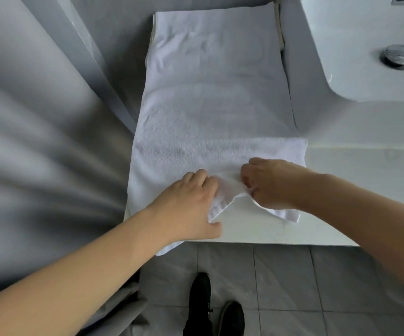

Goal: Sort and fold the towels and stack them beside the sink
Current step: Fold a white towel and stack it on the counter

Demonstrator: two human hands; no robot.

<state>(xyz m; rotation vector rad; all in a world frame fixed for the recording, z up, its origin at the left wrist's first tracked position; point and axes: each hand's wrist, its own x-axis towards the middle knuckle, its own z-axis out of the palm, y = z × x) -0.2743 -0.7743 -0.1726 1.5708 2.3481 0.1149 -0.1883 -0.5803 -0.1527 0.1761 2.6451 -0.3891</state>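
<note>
A long white towel (215, 93) lies flat on the counter left of the sink (365, 76). Across its near end lies a smaller white towel (196, 154), which reaches the counter's front edge. My left hand (188, 204) grips the near edge of the small towel, with the thumb under the cloth. Close beside it, my right hand (273, 183) pinches the same edge and lifts it into a small peak between the two hands. The near left corner of the towel hangs over the counter edge.
The white counter (353, 190) runs to the right in front of the sink, which has a chrome drain plug (398, 57). A grey wall and curtain-like surface (38, 141) close the left side. Below lie grey floor tiles and my black shoes (210, 309).
</note>
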